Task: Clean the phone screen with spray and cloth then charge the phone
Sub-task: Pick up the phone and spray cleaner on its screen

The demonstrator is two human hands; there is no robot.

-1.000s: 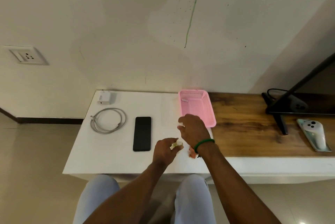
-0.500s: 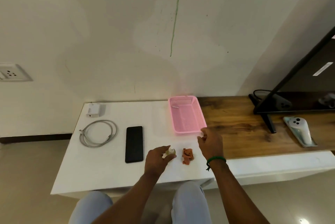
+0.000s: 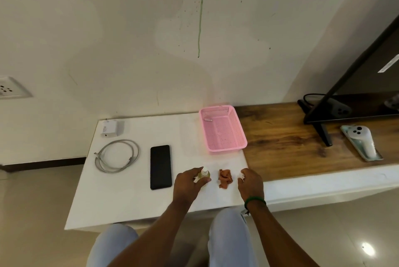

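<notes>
A black phone (image 3: 160, 167) lies face up on the white table (image 3: 129, 202). Right of it, my left hand (image 3: 187, 184) grips a small spray bottle (image 3: 204, 174) standing upright on the table. A crumpled orange cloth (image 3: 225, 178) lies between my hands. My right hand (image 3: 251, 183) hovers just right of the cloth with its fingers curled, pinching a small white cap (image 3: 241, 177). A coiled grey cable (image 3: 117, 155) and a white charger block (image 3: 110, 129) sit at the table's left. A wall socket (image 3: 10, 89) is at the far left.
A pink mesh basket (image 3: 224, 150) stands behind the cloth with a small white item (image 3: 208, 120) inside. The wooden top (image 3: 291, 148) extends right, bearing a TV's stand (image 3: 323, 135) and a second phone (image 3: 362, 143). My knees are under the table's front edge.
My right hand came off the bottle, swung out toward the basket, then dropped to the right of the cloth, which now shows. The left hand kept hold of the bottle.
</notes>
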